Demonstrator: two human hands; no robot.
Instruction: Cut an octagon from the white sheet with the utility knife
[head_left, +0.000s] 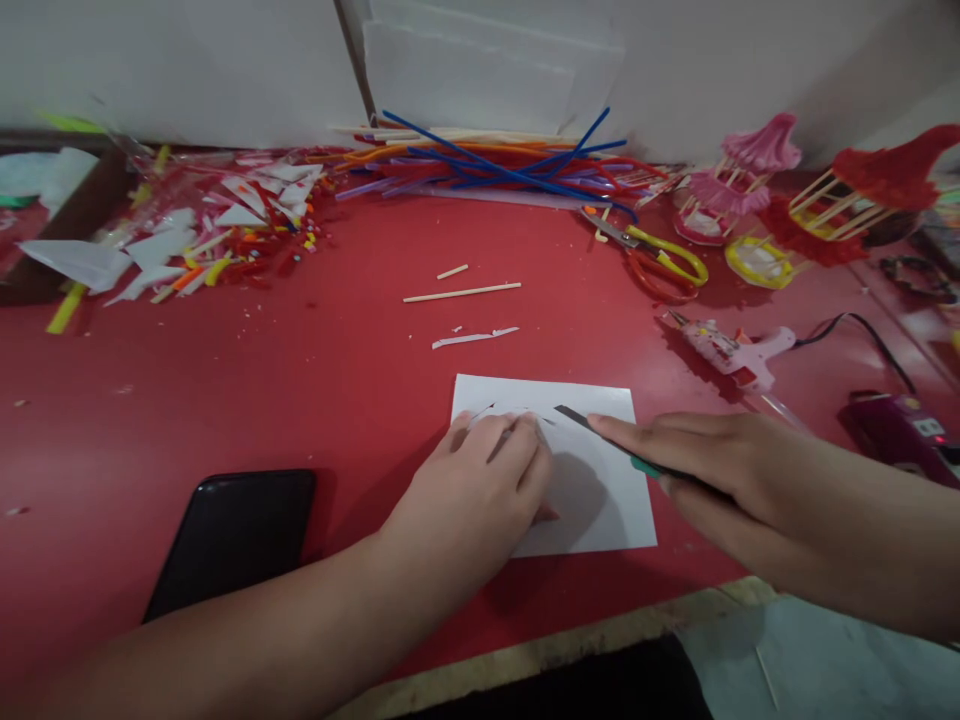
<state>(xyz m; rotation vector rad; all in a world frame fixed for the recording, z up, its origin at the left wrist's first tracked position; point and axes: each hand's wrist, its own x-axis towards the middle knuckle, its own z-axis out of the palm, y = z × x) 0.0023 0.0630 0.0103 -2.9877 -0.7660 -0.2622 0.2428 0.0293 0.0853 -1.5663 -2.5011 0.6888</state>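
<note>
A white sheet (600,510) lies on the red table (360,400) near its front edge. My left hand (487,475) rests on the sheet's left part, fingers bent and together, pressing down; what lies under the fingers is mostly hidden. My right hand (720,470) is closed around a craft knife (611,440) with a dark blade and a green part. The index finger lies along the knife. Its blade tip points left, a little above the sheet or touching it, to the right of my left fingers. Past the sheet lie a thin white paper strip (476,338) and a wooden stick (461,293).
A black phone (232,540) lies at the left. Scissors (652,255), a glue gun (735,352) and a purple power socket (900,435) are at the right. Blue pipe cleaners (487,165), paper scraps (161,245) and pink and red models (885,185) line the back.
</note>
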